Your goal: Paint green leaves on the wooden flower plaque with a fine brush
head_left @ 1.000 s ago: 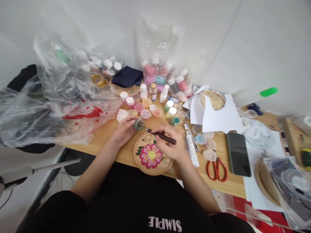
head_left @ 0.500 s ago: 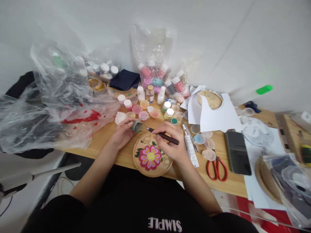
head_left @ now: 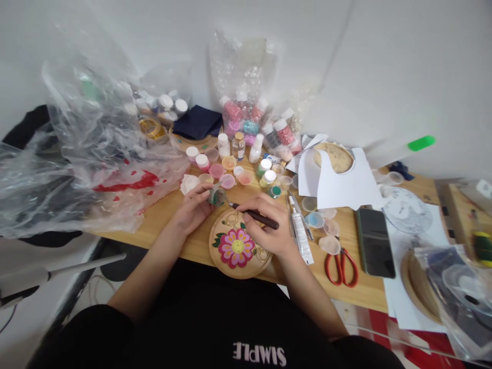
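A round wooden disc (head_left: 238, 266) with a pink flower, yellow centre and green leaves lies at the table's near edge. My right hand (head_left: 269, 228) rests over its upper right part, pinching a dark-handled tool (head_left: 255, 217) whose tip reaches into a small green-tinted cup (head_left: 217, 197). My left hand (head_left: 192, 207) is closed round that cup, tilting it just above the disc's upper left rim.
Small pots and bottles of coloured grains (head_left: 234, 164) stand behind the disc. A glue tube (head_left: 301, 233), red scissors (head_left: 341, 266) and a dark phone (head_left: 374, 241) lie to the right. Crumpled plastic bags (head_left: 88, 148) fill the left; white paper (head_left: 346, 179) lies at back right.
The hands have barely moved: the tool tip stays in the cup. The view has shifted slightly.
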`<state>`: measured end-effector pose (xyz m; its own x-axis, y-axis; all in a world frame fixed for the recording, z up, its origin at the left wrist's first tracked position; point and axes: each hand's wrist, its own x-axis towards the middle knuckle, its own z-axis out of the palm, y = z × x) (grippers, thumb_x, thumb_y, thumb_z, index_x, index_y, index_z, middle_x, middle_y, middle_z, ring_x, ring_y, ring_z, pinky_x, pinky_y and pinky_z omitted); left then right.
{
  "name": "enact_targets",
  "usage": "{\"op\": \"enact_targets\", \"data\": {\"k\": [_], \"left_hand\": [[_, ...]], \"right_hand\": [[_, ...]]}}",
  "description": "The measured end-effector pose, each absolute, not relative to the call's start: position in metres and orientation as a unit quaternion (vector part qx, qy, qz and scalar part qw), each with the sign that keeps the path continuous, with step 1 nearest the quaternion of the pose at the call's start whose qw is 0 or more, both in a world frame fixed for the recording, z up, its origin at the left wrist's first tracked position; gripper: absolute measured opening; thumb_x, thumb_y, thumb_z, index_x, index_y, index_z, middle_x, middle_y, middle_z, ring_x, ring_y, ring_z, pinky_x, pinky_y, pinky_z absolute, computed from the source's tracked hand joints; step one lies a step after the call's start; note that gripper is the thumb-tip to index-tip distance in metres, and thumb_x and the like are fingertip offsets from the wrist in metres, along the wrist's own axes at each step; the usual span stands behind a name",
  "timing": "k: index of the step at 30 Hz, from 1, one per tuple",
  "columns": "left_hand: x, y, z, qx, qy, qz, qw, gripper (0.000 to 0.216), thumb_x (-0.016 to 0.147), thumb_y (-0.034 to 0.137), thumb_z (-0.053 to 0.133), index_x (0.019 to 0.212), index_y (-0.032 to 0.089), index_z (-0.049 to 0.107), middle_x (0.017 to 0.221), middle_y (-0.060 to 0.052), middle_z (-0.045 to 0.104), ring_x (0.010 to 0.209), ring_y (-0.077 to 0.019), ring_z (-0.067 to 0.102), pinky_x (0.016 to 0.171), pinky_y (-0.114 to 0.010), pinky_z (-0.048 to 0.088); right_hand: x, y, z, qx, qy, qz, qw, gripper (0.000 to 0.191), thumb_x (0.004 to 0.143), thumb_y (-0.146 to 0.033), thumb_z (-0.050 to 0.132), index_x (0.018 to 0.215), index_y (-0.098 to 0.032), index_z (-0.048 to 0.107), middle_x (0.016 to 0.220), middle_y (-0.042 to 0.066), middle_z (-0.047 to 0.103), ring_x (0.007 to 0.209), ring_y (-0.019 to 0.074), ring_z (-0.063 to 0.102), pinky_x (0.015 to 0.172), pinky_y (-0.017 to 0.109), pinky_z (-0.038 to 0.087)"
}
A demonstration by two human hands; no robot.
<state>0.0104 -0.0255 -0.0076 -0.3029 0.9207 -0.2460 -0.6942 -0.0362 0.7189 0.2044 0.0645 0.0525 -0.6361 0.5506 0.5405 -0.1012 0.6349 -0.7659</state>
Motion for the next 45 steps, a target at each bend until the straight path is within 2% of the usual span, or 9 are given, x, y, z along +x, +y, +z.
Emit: {"op": "enact_targets", "data": {"k": [5,14,26,33,40,45], "left_hand": [[0.012,-0.026,-0.006,0.168,0.382,0.705,0.573,0.022,0.070,0.017,0.088,0.088,0.022,0.077,0.088,0.004,0.077,0.082,-0.0108,0.070,0.074,-0.021,0.055],[0.011,-0.025,-0.006,0.194,0.401,0.699,0.559,0.025,0.064,0.020,0.092,0.084,0.029,0.079,0.087,0.004,0.078,0.080,-0.0128,0.070,0.071,-0.023,0.056],[0.011,-0.025,-0.006,0.169,0.390,0.707,0.565,0.027,0.061,0.024,0.094,0.083,0.025,0.079,0.084,0.003,0.078,0.077,-0.0117,0.070,0.071,-0.021,0.055],[0.011,-0.026,-0.006,0.149,0.390,0.709,0.568,0.022,0.066,0.018,0.090,0.083,0.024,0.076,0.085,0.003,0.078,0.079,-0.0125,0.071,0.070,-0.022,0.056],[0.010,-0.026,-0.006,0.124,0.389,0.717,0.565,0.023,0.066,0.015,0.089,0.081,0.022,0.075,0.083,0.003,0.078,0.074,-0.0119,0.073,0.069,-0.020,0.059],[0.009,-0.026,-0.007,0.127,0.390,0.714,0.567,0.023,0.066,0.015,0.089,0.081,0.023,0.074,0.084,0.003,0.078,0.073,-0.0123,0.072,0.068,-0.022,0.058]], "right_hand": [[0.206,0.063,0.055,-0.152,-0.816,0.370,0.417,0.015,0.082,-0.014,0.057,0.090,-0.022,0.067,0.075,0.000,0.069,0.065,0.0121,0.062,0.058,0.027,0.051],[0.204,0.063,0.049,-0.138,-0.821,0.372,0.412,0.014,0.081,-0.015,0.057,0.090,-0.023,0.066,0.075,0.000,0.067,0.068,0.0133,0.064,0.060,0.029,0.052],[0.203,0.063,0.046,-0.115,-0.832,0.352,0.414,0.014,0.083,-0.015,0.060,0.094,-0.021,0.067,0.081,0.002,0.067,0.069,0.0118,0.064,0.060,0.026,0.053],[0.205,0.066,0.048,-0.131,-0.828,0.387,0.384,0.016,0.083,-0.014,0.058,0.090,-0.021,0.072,0.085,0.003,0.066,0.074,0.0134,0.066,0.063,0.029,0.054],[0.203,0.066,0.044,-0.156,-0.807,0.441,0.361,0.025,0.087,-0.015,0.055,0.102,-0.024,0.073,0.092,0.003,0.075,0.083,0.0154,0.070,0.072,0.032,0.058],[0.202,0.068,0.044,-0.166,-0.779,0.480,0.367,0.027,0.084,-0.012,0.057,0.100,-0.025,0.075,0.093,0.002,0.076,0.085,0.0158,0.070,0.075,0.032,0.058]]}}
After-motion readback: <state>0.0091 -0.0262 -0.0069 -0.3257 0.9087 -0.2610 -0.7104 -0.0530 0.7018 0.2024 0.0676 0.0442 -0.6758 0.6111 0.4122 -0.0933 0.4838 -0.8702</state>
